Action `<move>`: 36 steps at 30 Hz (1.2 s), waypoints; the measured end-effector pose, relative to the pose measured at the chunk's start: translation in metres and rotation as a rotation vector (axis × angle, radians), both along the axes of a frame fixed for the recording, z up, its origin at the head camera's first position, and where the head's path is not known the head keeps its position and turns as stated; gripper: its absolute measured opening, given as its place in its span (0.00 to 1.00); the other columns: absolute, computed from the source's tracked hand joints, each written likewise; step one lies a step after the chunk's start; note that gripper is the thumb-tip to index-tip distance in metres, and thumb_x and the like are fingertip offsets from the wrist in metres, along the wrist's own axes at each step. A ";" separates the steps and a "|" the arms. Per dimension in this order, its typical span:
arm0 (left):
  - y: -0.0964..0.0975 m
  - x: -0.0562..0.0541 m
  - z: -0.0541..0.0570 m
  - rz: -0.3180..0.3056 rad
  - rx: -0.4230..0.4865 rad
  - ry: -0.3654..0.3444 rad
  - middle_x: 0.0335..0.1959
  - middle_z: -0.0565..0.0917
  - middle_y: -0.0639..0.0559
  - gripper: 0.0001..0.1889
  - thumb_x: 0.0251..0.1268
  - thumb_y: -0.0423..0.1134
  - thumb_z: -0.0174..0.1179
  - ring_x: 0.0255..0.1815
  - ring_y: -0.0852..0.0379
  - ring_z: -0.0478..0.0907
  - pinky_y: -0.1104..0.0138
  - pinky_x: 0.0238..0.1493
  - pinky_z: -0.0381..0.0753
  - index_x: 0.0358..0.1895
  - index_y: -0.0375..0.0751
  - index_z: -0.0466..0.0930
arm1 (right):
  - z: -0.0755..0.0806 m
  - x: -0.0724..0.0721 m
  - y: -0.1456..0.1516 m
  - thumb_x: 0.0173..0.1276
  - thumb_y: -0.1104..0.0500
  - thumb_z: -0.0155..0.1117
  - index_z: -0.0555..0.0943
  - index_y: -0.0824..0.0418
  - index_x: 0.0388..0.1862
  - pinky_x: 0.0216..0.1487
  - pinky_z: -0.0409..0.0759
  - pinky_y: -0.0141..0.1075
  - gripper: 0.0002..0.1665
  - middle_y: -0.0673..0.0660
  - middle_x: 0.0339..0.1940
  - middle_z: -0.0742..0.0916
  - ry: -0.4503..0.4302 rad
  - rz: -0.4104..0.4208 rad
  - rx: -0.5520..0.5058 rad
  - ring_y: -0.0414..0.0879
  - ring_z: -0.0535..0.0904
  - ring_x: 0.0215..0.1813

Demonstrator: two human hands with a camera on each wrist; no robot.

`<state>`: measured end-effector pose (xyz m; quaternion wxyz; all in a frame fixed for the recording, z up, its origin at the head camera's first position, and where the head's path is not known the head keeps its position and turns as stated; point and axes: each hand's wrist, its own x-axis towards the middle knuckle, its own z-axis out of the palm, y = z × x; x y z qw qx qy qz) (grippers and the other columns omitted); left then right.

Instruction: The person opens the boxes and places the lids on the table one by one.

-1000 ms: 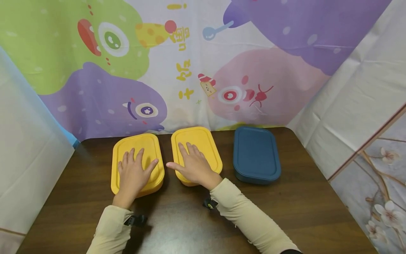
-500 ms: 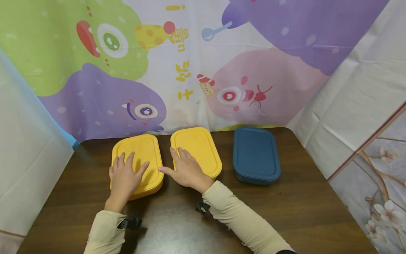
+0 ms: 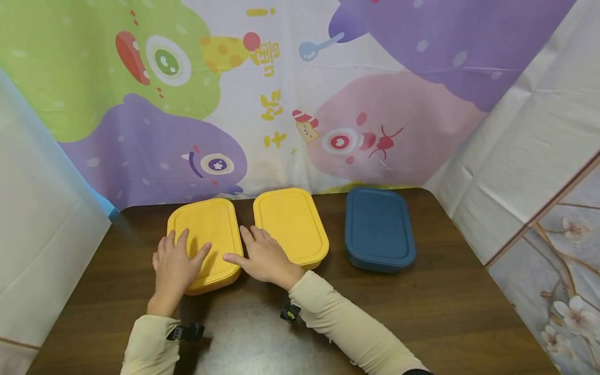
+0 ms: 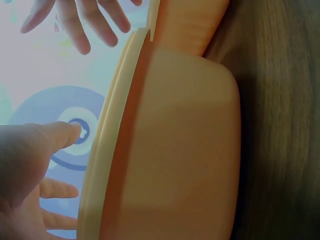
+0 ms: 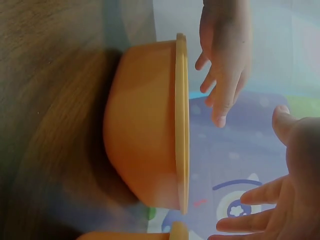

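Two yellow lidded containers, the left one (image 3: pixel 213 226) and the middle one (image 3: pixel 292 224), sit side by side on the table. My left hand (image 3: pixel 173 268) is spread over the left container's near-left part. Spread fingers of my right hand (image 3: pixel 264 258) reach over the gap between the two, its thumb pointing at the left container's right edge. In the left wrist view, the container's side wall (image 4: pixel 180 135) and lid rim show, with bare backdrop between fingers and rim. The right wrist view shows the same container (image 5: pixel 145 120) with both hands above lid level. Neither hand holds anything.
A dark blue lidded container (image 3: pixel 378 229) stands right of the yellow pair. All three stand near the far edge of the brown wooden table (image 3: pixel 422 312). Behind them hangs a cartoon-printed cloth (image 3: pixel 276 172), and white fabric (image 3: pixel 511 140) lines the right side.
Both hands have drawn left and toward me. The right hand has left the middle container's lid for the gap; the left has slid toward its container's left edge. The containers have stayed put.
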<state>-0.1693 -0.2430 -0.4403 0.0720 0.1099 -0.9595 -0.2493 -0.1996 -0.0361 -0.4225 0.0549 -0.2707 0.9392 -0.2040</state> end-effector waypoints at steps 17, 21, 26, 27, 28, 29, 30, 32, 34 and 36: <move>-0.018 0.005 -0.009 0.030 0.048 -0.060 0.74 0.48 0.23 0.47 0.64 0.59 0.58 0.74 0.25 0.44 0.31 0.68 0.44 0.75 0.30 0.51 | -0.010 0.008 -0.019 0.69 0.27 0.42 0.54 0.60 0.78 0.72 0.67 0.46 0.51 0.61 0.76 0.66 -0.047 -0.006 -0.033 0.54 0.62 0.76; -0.021 0.006 -0.011 0.033 0.068 -0.057 0.74 0.48 0.23 0.46 0.64 0.58 0.58 0.74 0.25 0.44 0.31 0.68 0.43 0.74 0.30 0.51 | -0.012 0.009 -0.024 0.69 0.27 0.43 0.53 0.59 0.79 0.73 0.66 0.45 0.52 0.60 0.77 0.64 -0.075 -0.012 -0.038 0.53 0.61 0.77; -0.024 0.008 -0.015 0.044 0.095 -0.081 0.74 0.47 0.22 0.47 0.65 0.57 0.58 0.74 0.25 0.44 0.31 0.68 0.44 0.75 0.30 0.48 | -0.015 0.012 -0.030 0.69 0.28 0.45 0.54 0.61 0.78 0.73 0.66 0.43 0.51 0.62 0.76 0.65 -0.078 -0.010 -0.031 0.54 0.62 0.76; -0.025 0.008 -0.016 0.045 0.100 -0.084 0.74 0.46 0.22 0.47 0.65 0.57 0.58 0.74 0.24 0.44 0.31 0.68 0.45 0.75 0.30 0.47 | -0.016 0.012 -0.031 0.69 0.29 0.46 0.54 0.61 0.78 0.73 0.66 0.43 0.51 0.63 0.76 0.65 -0.072 -0.010 -0.027 0.55 0.63 0.76; -0.026 0.008 -0.017 0.046 0.107 -0.087 0.74 0.46 0.22 0.48 0.65 0.57 0.57 0.74 0.24 0.44 0.31 0.68 0.46 0.76 0.29 0.45 | -0.018 0.013 -0.032 0.69 0.29 0.46 0.54 0.62 0.78 0.72 0.67 0.43 0.51 0.63 0.76 0.66 -0.066 -0.011 -0.024 0.55 0.64 0.75; -0.026 0.008 -0.018 0.050 0.117 -0.089 0.74 0.46 0.22 0.49 0.65 0.56 0.57 0.74 0.24 0.45 0.31 0.68 0.47 0.76 0.29 0.43 | -0.019 0.013 -0.033 0.69 0.29 0.47 0.54 0.62 0.78 0.72 0.68 0.43 0.51 0.64 0.75 0.66 -0.059 -0.015 -0.020 0.55 0.65 0.75; -0.027 0.009 -0.019 0.053 0.126 -0.091 0.74 0.46 0.22 0.49 0.65 0.56 0.57 0.74 0.24 0.46 0.31 0.68 0.48 0.76 0.29 0.41 | -0.021 0.014 -0.034 0.69 0.30 0.48 0.54 0.63 0.78 0.71 0.69 0.43 0.51 0.65 0.75 0.67 -0.052 -0.018 -0.021 0.55 0.66 0.74; -0.028 0.009 -0.021 0.062 0.146 -0.096 0.74 0.47 0.23 0.51 0.66 0.56 0.57 0.73 0.24 0.47 0.32 0.69 0.50 0.77 0.30 0.37 | -0.024 0.015 -0.036 0.69 0.31 0.50 0.54 0.65 0.77 0.69 0.71 0.43 0.52 0.65 0.73 0.68 -0.039 -0.032 -0.027 0.56 0.69 0.72; -0.029 0.009 -0.022 0.070 0.162 -0.102 0.74 0.48 0.23 0.52 0.66 0.55 0.56 0.73 0.24 0.49 0.33 0.69 0.52 0.77 0.29 0.34 | -0.026 0.015 -0.037 0.69 0.32 0.52 0.54 0.66 0.77 0.67 0.73 0.42 0.52 0.66 0.72 0.68 -0.029 -0.046 -0.037 0.56 0.71 0.69; -0.029 0.010 -0.024 0.074 0.171 -0.111 0.74 0.48 0.23 0.51 0.67 0.55 0.55 0.73 0.24 0.50 0.34 0.69 0.53 0.77 0.29 0.34 | -0.029 0.016 -0.038 0.69 0.34 0.55 0.54 0.68 0.76 0.64 0.76 0.42 0.53 0.67 0.69 0.71 -0.013 -0.062 -0.044 0.56 0.75 0.65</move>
